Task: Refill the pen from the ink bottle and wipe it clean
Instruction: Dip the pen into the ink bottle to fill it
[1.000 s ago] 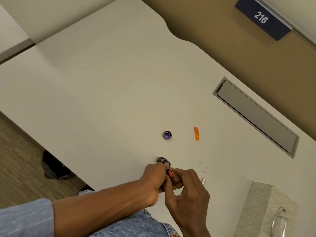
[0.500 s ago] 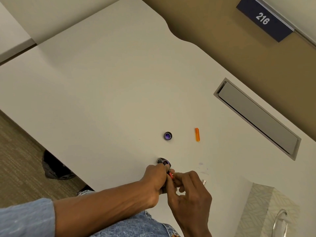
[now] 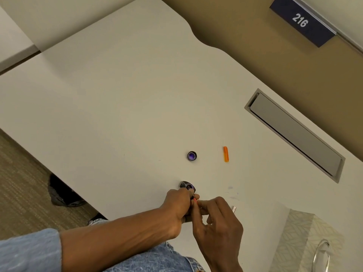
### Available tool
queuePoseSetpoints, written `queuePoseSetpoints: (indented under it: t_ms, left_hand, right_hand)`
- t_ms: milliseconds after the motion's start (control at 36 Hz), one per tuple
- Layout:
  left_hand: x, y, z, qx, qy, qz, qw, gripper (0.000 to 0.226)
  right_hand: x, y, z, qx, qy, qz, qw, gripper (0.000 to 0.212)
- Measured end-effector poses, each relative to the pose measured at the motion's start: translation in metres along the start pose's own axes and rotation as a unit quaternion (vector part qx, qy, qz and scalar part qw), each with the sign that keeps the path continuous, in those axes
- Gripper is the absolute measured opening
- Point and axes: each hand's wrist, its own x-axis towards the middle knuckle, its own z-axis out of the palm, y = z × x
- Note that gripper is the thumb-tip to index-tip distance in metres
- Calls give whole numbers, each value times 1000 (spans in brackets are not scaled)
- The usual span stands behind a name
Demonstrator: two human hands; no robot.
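Patterned tissue box (image 3: 306,242) seen at lower right of tabletop (image 3: 117,99); grey cable hatch (image 3: 294,134) set in at right. Orange pen cap (image 3: 226,154) and purple-lined bottle cap (image 3: 192,156) laid apart, beyond hands. Pen (image 3: 194,199) pinched between left hand (image 3: 177,205) and right hand (image 3: 218,218), both closed together on it, mostly hidden. Open ink bottle (image 3: 187,186) touched by left fingertips. Door sign (image 3: 301,21) marked 216; carpet at left.

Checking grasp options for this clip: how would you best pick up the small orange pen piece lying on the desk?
Pinch the small orange pen piece across its long sides from above; it lies flat, slim, clear of the black bottle cap.
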Motion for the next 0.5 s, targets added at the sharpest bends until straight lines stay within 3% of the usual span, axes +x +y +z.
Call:
queuePoseSetpoints:
  t_ms: [500]
  left_hand:
    - [0, 0, -2, 2, 2, 7, 1000, 30]
  right_hand:
    - [-1, 2, -3, 12, -30, -9, 999, 4]
